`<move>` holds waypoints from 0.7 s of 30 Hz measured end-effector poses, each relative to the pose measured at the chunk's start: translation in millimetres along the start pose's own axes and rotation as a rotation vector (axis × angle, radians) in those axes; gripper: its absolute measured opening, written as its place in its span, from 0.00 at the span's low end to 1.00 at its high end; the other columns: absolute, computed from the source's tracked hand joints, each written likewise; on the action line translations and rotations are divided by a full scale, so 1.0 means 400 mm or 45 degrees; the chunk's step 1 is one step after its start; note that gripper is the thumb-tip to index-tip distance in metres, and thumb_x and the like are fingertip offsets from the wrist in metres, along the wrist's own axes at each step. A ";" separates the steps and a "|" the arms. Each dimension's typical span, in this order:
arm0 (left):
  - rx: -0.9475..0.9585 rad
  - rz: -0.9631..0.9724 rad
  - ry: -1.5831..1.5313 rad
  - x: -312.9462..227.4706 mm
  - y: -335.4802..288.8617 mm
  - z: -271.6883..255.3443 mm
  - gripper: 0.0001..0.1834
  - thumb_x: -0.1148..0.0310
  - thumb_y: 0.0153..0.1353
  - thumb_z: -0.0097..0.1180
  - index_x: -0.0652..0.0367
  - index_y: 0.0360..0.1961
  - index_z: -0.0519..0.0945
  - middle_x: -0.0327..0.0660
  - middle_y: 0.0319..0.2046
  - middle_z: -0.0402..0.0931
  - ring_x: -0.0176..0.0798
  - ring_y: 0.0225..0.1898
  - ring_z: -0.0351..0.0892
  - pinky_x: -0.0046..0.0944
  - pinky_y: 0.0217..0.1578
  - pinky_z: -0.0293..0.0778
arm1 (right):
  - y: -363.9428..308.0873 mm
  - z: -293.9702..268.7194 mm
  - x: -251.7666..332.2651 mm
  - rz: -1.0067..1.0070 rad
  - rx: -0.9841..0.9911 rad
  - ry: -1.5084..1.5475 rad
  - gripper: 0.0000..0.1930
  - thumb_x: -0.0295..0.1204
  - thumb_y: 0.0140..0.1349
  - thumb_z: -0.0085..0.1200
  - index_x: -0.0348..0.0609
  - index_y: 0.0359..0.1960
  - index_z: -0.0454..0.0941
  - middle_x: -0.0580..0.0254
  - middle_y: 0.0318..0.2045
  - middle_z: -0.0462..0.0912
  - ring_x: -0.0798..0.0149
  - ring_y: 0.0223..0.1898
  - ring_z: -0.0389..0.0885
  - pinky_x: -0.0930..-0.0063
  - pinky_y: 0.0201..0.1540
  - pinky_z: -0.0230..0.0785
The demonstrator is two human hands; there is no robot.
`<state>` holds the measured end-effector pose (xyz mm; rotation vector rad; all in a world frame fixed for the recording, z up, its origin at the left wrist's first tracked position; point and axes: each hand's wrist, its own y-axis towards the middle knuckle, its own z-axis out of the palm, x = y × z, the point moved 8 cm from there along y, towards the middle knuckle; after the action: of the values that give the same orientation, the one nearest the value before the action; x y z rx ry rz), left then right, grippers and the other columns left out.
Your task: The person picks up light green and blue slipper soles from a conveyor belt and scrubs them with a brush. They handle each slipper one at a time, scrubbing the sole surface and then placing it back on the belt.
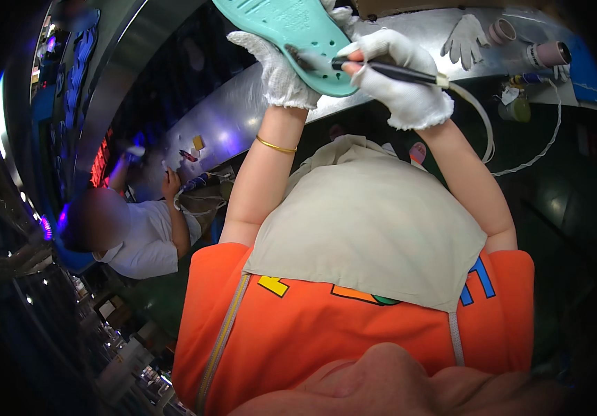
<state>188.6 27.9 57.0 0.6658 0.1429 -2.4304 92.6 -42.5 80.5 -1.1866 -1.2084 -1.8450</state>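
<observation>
A teal shoe sole (295,24) with small holes is held up at the top, over the edge of the metal bench. My left hand (281,76), in a white knit glove, grips it from the left edge; most of its fingers are hidden behind the sole. In my right hand (399,87), gloved in white with bare fingertips, is a black-handled brush (388,69). Its dark, blurred bristles lie over the sole's surface, but I cannot tell whether they touch. A pale tube (482,114) runs from the handle's back end and curves down on the right.
On the metal bench (423,35) at the right lie a loose grey glove (465,43) and pinkish tape rolls (548,54). A whitish cord (551,135) hangs below them. At the left, a person in a white shirt (142,236) works at the same bench.
</observation>
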 end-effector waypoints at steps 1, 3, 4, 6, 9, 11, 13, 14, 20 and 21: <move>0.001 0.017 -0.021 -0.010 -0.001 0.002 0.58 0.20 0.40 0.29 0.60 0.59 0.61 0.51 0.50 0.69 0.49 0.50 0.71 0.47 0.50 0.70 | 0.001 0.016 0.003 0.054 0.059 0.017 0.08 0.20 0.52 0.59 0.41 0.33 0.74 0.65 0.34 0.79 0.77 0.34 0.75 0.81 0.39 0.70; 0.001 0.043 -0.052 -0.027 -0.002 0.006 0.58 0.20 0.40 0.30 0.61 0.58 0.61 0.51 0.49 0.69 0.49 0.49 0.71 0.47 0.50 0.70 | 0.009 0.025 -0.011 0.310 0.054 0.168 0.07 0.21 0.53 0.57 0.41 0.33 0.74 0.64 0.33 0.79 0.76 0.33 0.76 0.81 0.38 0.70; 0.003 0.052 -0.063 -0.032 -0.003 0.007 0.58 0.20 0.39 0.31 0.62 0.58 0.62 0.51 0.48 0.70 0.49 0.49 0.71 0.47 0.49 0.71 | 0.011 0.015 -0.033 0.323 0.047 0.270 0.06 0.21 0.55 0.56 0.41 0.33 0.74 0.64 0.33 0.79 0.75 0.32 0.76 0.81 0.37 0.71; 0.015 0.071 -0.082 -0.044 0.002 0.010 0.59 0.20 0.39 0.33 0.63 0.58 0.62 0.51 0.47 0.70 0.48 0.49 0.71 0.47 0.48 0.71 | 0.014 -0.001 -0.033 0.340 -0.103 0.305 0.05 0.21 0.55 0.55 0.40 0.34 0.74 0.63 0.33 0.79 0.75 0.32 0.77 0.79 0.38 0.71; 0.027 0.084 -0.099 -0.060 0.004 0.015 0.59 0.20 0.38 0.35 0.65 0.57 0.62 0.50 0.45 0.70 0.48 0.48 0.71 0.46 0.47 0.72 | 0.004 0.027 -0.008 -0.016 -0.003 0.125 0.06 0.22 0.57 0.54 0.40 0.35 0.74 0.62 0.34 0.79 0.73 0.34 0.77 0.78 0.42 0.70; 0.036 0.085 -0.087 -0.067 0.006 0.015 0.60 0.20 0.37 0.37 0.66 0.56 0.63 0.50 0.44 0.71 0.48 0.48 0.71 0.46 0.46 0.72 | 0.008 0.033 -0.014 0.069 0.106 0.126 0.06 0.23 0.57 0.53 0.40 0.36 0.73 0.61 0.35 0.79 0.71 0.37 0.77 0.77 0.43 0.70; 0.047 0.076 -0.076 -0.070 0.006 0.018 0.60 0.20 0.36 0.38 0.67 0.56 0.63 0.50 0.43 0.71 0.48 0.47 0.71 0.46 0.45 0.72 | 0.004 0.024 -0.073 0.367 0.109 0.434 0.06 0.23 0.57 0.54 0.41 0.37 0.73 0.61 0.34 0.79 0.71 0.39 0.77 0.77 0.43 0.71; 0.054 0.068 -0.070 -0.070 0.006 0.020 0.61 0.20 0.36 0.39 0.68 0.56 0.63 0.50 0.43 0.71 0.48 0.47 0.71 0.46 0.45 0.73 | 0.001 0.015 -0.075 0.404 0.046 0.556 0.07 0.24 0.58 0.54 0.42 0.38 0.73 0.60 0.35 0.78 0.69 0.40 0.77 0.76 0.44 0.71; 0.252 0.001 0.169 -0.071 0.015 0.027 0.62 0.20 0.34 0.41 0.71 0.54 0.64 0.51 0.41 0.73 0.46 0.43 0.75 0.43 0.41 0.76 | 0.007 0.014 -0.031 0.132 0.175 0.032 0.09 0.18 0.54 0.55 0.42 0.36 0.73 0.60 0.40 0.78 0.72 0.42 0.76 0.78 0.45 0.71; 0.263 -0.007 0.310 -0.081 0.021 0.019 0.62 0.21 0.34 0.41 0.71 0.54 0.64 0.51 0.42 0.74 0.46 0.42 0.76 0.43 0.40 0.76 | 0.005 0.019 -0.040 0.178 0.207 0.057 0.09 0.17 0.52 0.54 0.42 0.35 0.74 0.60 0.40 0.79 0.73 0.40 0.76 0.79 0.43 0.71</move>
<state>212.5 36.5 80.0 1.0544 -0.0095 -2.3819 103.3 -35.6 68.0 -1.1048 -1.1953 -1.6300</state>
